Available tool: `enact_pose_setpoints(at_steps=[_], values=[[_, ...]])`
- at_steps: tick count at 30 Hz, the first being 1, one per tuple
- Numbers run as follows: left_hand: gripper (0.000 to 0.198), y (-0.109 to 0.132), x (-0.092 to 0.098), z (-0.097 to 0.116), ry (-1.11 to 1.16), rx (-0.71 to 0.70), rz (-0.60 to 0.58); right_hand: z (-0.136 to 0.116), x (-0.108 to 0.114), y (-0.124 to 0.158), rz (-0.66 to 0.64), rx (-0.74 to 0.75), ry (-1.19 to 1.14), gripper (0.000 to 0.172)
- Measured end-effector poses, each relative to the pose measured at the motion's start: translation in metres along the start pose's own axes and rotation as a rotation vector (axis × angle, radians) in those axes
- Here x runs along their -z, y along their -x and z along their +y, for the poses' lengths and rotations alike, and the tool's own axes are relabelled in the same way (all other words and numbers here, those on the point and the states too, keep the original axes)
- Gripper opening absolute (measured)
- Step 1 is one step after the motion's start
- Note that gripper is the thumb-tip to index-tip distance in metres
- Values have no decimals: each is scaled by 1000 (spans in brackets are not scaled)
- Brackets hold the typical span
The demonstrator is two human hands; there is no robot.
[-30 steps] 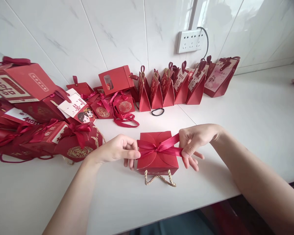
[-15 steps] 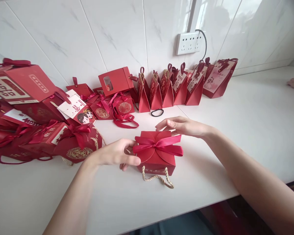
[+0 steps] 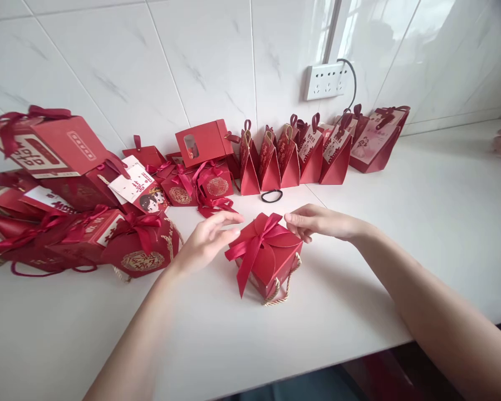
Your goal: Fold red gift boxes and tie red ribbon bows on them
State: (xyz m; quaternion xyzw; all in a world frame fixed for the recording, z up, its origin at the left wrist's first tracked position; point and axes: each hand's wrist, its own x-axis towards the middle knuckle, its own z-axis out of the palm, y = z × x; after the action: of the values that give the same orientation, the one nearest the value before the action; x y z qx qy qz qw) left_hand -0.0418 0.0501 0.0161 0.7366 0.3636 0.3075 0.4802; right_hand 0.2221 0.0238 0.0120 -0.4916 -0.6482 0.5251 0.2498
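The boxy carton (image 3: 271,266) has turned, its ribbon (image 3: 254,244) glossy, its cord (image 3: 278,302) twisted.

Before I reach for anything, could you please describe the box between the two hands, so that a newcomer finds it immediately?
Look at the white counter below the tiled wall. Between the left hand and the right hand sits a red box. Unlike the boxes crowded at the left, it stands apart, its ribbon bow on top.

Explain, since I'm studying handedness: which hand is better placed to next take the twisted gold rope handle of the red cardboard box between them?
Probably the right hand: it is by the right corner of the box, nearer the handle. The left hand is opposite, beside the shiny red ribbon bow.
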Motion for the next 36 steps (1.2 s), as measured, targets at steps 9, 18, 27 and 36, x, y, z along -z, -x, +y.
enact_pose_setpoints(at_steps=[9, 18, 27, 36], values=[[31, 3, -15, -7, -91, -212, -89, -3, -2, 3, -117, 42, 6, 47], [32, 8, -24, 9, -195, -194, -182, -9, 1, 12, -182, 85, 39, 36], [41, 11, -32, 15, -308, -121, -157, -27, 19, 52, -368, -239, 170, 46], [42, 9, -40, 13, -253, -177, -49, -19, -87, 70, -79, -196, -146, 51]])
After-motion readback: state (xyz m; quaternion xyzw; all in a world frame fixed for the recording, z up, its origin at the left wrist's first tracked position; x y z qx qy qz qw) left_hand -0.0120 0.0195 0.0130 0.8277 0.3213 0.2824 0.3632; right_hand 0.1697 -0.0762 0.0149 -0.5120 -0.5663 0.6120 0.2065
